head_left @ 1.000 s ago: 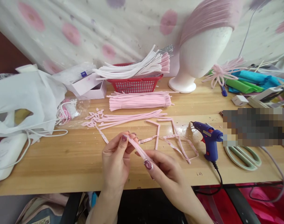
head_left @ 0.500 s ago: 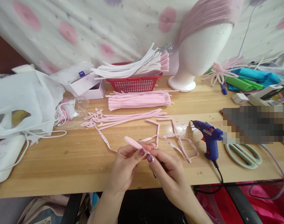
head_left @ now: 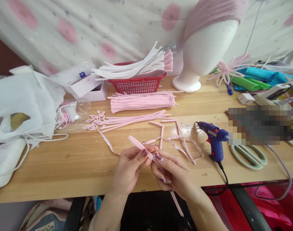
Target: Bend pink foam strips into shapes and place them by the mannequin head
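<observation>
Between my two hands is a pink pipe cleaner (head_left: pixel 136 142), bent into a narrow loop at its upper left end. My left hand (head_left: pixel 128 168) pinches it just below the loop with thumb and fingers. My right hand (head_left: pixel 176 170) grips the same strip close by, and its tail hangs down past the table's front edge. Beyond my hands lie two bent pink pipe cleaners and a pink tape measure (head_left: pixel 107 142). Farther back, a row of straight pink pipe cleaners (head_left: pixel 136 119) lies beside several small pink loops (head_left: pixel 92 123).
A blue glue gun (head_left: pixel 215 139) and green-handled scissors (head_left: pixel 249 157) are on the right. Behind are a pink pipe cleaner bundle (head_left: pixel 142 102), a red basket (head_left: pixel 136 86) and a white foam head (head_left: pixel 206 54). A white bag (head_left: pixel 21 99) stands left.
The pipe cleaner has turned in my fingers, so its loop shows broader. My right hand has shifted slightly along it, and its tail now hangs in view below.
</observation>
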The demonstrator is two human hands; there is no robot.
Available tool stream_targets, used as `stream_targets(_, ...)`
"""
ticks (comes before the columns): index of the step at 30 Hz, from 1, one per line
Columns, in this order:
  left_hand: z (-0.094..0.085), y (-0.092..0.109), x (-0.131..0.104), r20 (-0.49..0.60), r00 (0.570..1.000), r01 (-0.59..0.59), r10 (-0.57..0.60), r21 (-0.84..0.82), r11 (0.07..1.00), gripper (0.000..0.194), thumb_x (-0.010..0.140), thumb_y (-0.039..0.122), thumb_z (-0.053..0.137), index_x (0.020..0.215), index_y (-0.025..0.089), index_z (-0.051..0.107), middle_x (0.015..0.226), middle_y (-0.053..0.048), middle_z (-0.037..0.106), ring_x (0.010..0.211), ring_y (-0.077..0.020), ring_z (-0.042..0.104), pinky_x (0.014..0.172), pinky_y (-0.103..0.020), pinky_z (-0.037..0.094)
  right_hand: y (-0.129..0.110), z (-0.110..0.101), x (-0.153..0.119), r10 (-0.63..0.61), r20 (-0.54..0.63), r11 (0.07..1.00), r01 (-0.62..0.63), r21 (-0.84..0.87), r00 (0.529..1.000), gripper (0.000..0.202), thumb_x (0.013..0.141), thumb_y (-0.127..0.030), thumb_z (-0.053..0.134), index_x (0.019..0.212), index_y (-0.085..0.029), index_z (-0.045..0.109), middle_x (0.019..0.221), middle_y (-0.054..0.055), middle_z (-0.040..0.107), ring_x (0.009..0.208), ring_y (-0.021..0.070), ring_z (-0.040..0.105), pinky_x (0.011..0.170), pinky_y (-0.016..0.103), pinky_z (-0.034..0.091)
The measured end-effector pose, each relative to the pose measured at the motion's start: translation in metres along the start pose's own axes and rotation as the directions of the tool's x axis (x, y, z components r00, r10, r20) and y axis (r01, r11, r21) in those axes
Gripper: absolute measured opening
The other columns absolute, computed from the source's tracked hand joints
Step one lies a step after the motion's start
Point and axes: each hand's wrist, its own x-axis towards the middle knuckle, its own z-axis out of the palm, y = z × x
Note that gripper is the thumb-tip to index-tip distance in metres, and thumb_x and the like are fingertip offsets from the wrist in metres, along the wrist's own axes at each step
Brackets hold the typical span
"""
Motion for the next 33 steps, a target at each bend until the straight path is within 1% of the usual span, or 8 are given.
stream_targets(8,0.002,-0.001,0.007,0.013,0.999,0.031,-0.03,-0.111,0.993,0.023,0.059,0.039,0.092,0.066,0.022,0.078,0.069,0.002,0.069,0.045,-0.004,0.044,0.055,-0.024,0.045,0.0,-0.004,0.004,-0.014,0.042,1.0,0.014,-0.009,0.999,0.033,0.093,-0.046,0.063,0.083,-0.014,0.064,0.057,-0.008,0.034,0.044,0.0041,0.018,0.039,0.019,0.015)
stream_targets(16,0.001,0.002,0.009,0.064,0.998,0.001,0.006,-0.102,0.995,0.02,0.064,0.04,0.09,0.067,0.024,0.078,0.067,0.002,0.069,0.04,-0.0042,0.048,0.053,-0.025,0.046,0.0,0.001,0.008,0.026,0.032,0.993,-0.029,0.114,0.999,0.026,0.086,-0.038,0.071,0.077,-0.013,0.065,0.051,-0.01,0.033,0.042,0.0033,0.017,0.037,0.017,0.012)
stream_targets(19,-0.005,0.004,0.005,0.12,0.992,-0.03,0.025,0.041,0.999,0.017,0.071,0.037,0.086,0.078,0.023,0.08,0.072,-0.002,0.071,0.048,-0.0097,0.056,0.059,-0.029,0.052,-0.003,0.0,0.009,0.084,-0.004,0.978,-0.082,0.192,0.996,0.028,0.079,-0.036,0.074,0.068,-0.013,0.062,0.046,-0.011,0.03,0.04,0.0026,0.013,0.035,0.016,0.009)
stream_targets(21,-0.011,0.006,0.002,0.128,0.989,-0.107,0.08,0.218,0.97,0.012,0.078,0.031,0.081,0.084,0.022,0.081,0.086,-0.006,0.074,0.06,-0.0142,0.064,0.073,-0.034,0.055,-0.005,-0.003,0.009,0.141,0.005,0.961,-0.138,0.238,0.99,0.026,0.076,-0.033,0.074,0.066,-0.013,0.061,0.044,-0.012,0.027,0.039,0.002,0.011,0.034,0.015,0.007)
stream_targets(23,-0.017,0.012,-0.001,0.164,0.968,-0.244,0.192,0.414,0.877,0.007,0.084,0.024,0.074,0.086,0.021,0.079,0.096,-0.008,0.074,0.08,-0.0195,0.069,0.085,-0.035,0.053,-0.007,-0.006,0.009,0.197,0.064,0.937,-0.207,0.283,0.978,0.021,0.075,-0.028,0.071,0.066,-0.012,0.061,0.043,-0.012,0.026,0.038,0.0019,0.01,0.033,0.013,0.008)
stream_targets(26,-0.021,0.032,-0.004,0.369,0.893,-0.444,0.257,0.635,0.632,0.008,0.087,0.018,0.066,0.09,0.021,0.073,0.091,-0.007,0.071,0.092,-0.0208,0.067,0.083,-0.029,0.051,-0.009,-0.011,0.012,0.249,0.249,0.864,-0.331,0.379,0.936,0.014,0.076,-0.021,0.063,0.066,-0.011,0.06,0.043,-0.012,0.024,0.039,0.0028,0.007,0.03,0.011,0.01)
stream_targets(30,-0.015,0.069,-0.004,0.636,0.769,-0.621,0.061,0.72,0.31,0.008,0.085,0.014,0.06,0.086,0.021,0.062,0.074,0.0,0.063,0.062,-0.012,0.057,0.06,-0.021,0.043,-0.01,-0.012,0.016,0.338,0.499,0.702,-0.567,0.431,0.798,0.014,0.076,-0.018,0.058,0.068,-0.008,0.061,0.043,-0.011,0.027,0.039,0.0033,0.004,0.027,0.011,0.007)
stream_targets(33,-0.006,0.088,-0.003,0.745,0.661,-0.719,-0.091,0.663,0.211,0.015,0.082,0.009,0.051,0.078,0.02,0.059,0.066,0.002,0.06,0.053,-0.0104,0.048,0.053,-0.021,0.036,-0.012,-0.01,0.016,0.421,0.602,0.564,-0.716,0.412,0.678,0.015,0.077,-0.017,0.058,0.069,-0.005,0.062,0.044,-0.01,0.03,0.039,0.0031,0.004,0.026,0.01,0.003)
